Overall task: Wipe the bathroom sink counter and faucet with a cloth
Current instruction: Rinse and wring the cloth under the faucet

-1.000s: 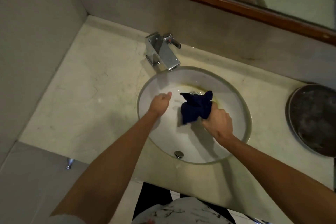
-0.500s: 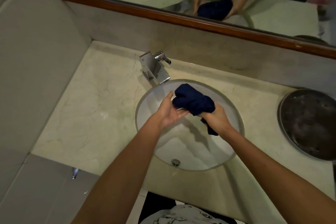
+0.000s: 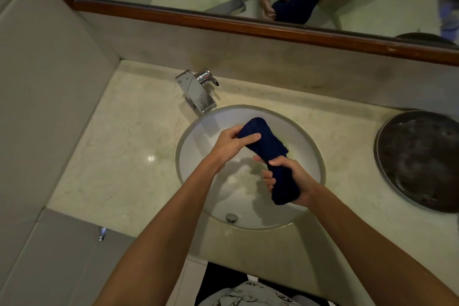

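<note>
A dark blue cloth, rolled into a thick bundle, hangs over the round white sink basin. My left hand grips its upper end and my right hand grips its lower end. The cloth runs diagonally between them, above the basin and clear of it. A square chrome faucet stands at the basin's back left, apart from both hands. The pale marble counter surrounds the basin.
A dark round metal tray lies on the counter at the right. A wood-framed mirror runs along the back wall and reflects my hands. A wall closes the counter's left side. A chrome overflow cap sits at the basin's near edge.
My left hand closed onto the cloth's upper end, and both hands stretched the bunched cloth into a long roll. The view tilted up, showing more of the mirror.
</note>
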`<control>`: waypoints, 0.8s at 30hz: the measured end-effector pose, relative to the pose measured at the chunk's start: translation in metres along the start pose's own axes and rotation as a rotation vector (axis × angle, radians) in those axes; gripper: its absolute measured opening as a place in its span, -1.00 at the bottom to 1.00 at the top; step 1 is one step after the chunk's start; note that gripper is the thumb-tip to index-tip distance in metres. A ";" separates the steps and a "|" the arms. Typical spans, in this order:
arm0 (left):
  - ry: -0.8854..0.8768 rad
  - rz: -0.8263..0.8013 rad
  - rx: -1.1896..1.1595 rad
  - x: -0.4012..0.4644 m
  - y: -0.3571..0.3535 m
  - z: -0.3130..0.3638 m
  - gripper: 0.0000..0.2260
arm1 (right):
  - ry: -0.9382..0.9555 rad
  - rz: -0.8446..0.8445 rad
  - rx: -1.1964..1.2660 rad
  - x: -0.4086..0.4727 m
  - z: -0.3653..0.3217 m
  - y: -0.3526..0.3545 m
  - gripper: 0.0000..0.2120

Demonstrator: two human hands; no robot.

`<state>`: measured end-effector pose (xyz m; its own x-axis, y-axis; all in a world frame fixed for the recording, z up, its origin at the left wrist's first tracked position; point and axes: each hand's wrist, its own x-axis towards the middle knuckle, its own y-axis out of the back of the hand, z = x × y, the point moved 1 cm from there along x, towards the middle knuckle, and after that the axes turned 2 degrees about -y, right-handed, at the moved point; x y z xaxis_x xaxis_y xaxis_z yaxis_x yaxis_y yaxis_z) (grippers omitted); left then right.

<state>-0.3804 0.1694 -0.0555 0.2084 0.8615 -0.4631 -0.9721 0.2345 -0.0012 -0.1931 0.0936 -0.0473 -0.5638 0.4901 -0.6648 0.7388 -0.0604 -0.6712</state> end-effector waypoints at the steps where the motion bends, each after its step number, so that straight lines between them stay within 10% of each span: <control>1: -0.013 0.003 -0.011 -0.001 -0.003 0.004 -0.68 | -0.009 -0.011 -0.042 -0.002 -0.001 0.001 -0.61; 8: -0.026 -0.010 -0.015 -0.013 -0.017 0.022 -0.72 | 0.188 0.222 -0.249 -0.009 -0.010 0.006 -0.70; 14: -0.170 -0.051 0.252 -0.027 -0.021 0.048 -0.77 | 0.076 0.404 -0.587 -0.023 -0.015 0.018 0.17; 17: -0.156 -0.198 0.397 -0.031 -0.016 0.067 -0.75 | 0.378 0.524 -0.943 -0.036 -0.042 0.016 0.27; 21: -0.177 -0.382 0.637 -0.034 -0.014 0.096 -0.75 | 0.644 0.209 -1.526 -0.043 -0.081 -0.021 0.12; 24: -0.151 -0.422 0.667 -0.036 -0.012 0.108 -0.74 | 0.572 0.151 -1.794 -0.035 -0.102 -0.034 -0.39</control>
<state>-0.3643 0.1844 0.0570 0.6030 0.6803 -0.4166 -0.5486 0.7328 0.4025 -0.1606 0.1670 0.0319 -0.5712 0.7819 -0.2499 0.4348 0.5464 0.7158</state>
